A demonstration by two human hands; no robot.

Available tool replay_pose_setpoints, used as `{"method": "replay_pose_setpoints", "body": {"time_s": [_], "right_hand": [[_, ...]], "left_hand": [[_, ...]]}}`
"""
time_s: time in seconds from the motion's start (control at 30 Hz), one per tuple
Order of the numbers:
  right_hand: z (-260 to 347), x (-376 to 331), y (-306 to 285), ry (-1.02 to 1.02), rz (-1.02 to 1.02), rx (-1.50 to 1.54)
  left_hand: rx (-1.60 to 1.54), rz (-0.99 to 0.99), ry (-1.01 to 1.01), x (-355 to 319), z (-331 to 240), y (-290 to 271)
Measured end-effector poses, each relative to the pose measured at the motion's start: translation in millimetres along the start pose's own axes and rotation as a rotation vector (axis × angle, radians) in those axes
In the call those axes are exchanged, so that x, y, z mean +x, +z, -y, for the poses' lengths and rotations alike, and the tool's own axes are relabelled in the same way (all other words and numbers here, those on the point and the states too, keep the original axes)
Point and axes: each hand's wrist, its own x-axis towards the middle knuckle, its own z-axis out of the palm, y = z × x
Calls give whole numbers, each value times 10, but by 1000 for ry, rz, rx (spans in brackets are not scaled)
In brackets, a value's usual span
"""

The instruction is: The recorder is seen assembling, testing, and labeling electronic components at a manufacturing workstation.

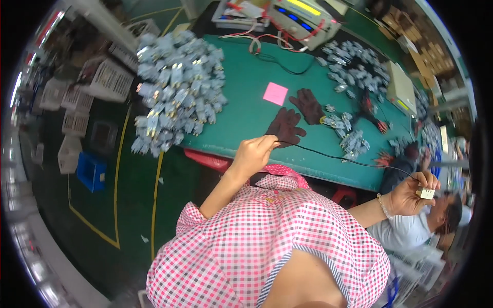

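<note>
A thin black cable (339, 157) runs between my two hands across the front of the green table (241, 97). My left hand (251, 155) is closed, thumb and fingers pinching the cable's left part near the table edge. Out to the right, my right hand (405, 197) is closed around a small cream-coloured block with dark slots (426, 193), at the cable's other end. Just beyond my left hand lies a dark brown work glove (285, 126), with a second brown glove (308, 106) behind it. Further back is a pink square of paper (275, 94).
Grey-blue parts are heaped (179, 87) at the table's left; more such parts (354, 66) lie at the back right. Behind stands an instrument with lit displays (303, 23). A blue crate (91, 172) is on the floor at left. A co-worker (411, 231) sits close by my right hand.
</note>
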Motion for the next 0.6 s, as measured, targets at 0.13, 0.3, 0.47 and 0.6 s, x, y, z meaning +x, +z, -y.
{"method": "replay_pose_setpoints", "body": {"time_s": [0.13,0.3,0.47,0.6], "right_hand": [[-25,6,-162,109,30,115],[-367,67,-296,133,16,-12],[-956,-122,105,388,-29,110],[-1277,-297,222,512,-28,221]], "left_hand": [[66,-121,-93,-169,-77,-157],[159,-300,-241,-490,-277,-460],[131,-549,-377,-929,-463,-718],[160,-684,-473,-1195,-734,-1005]]}}
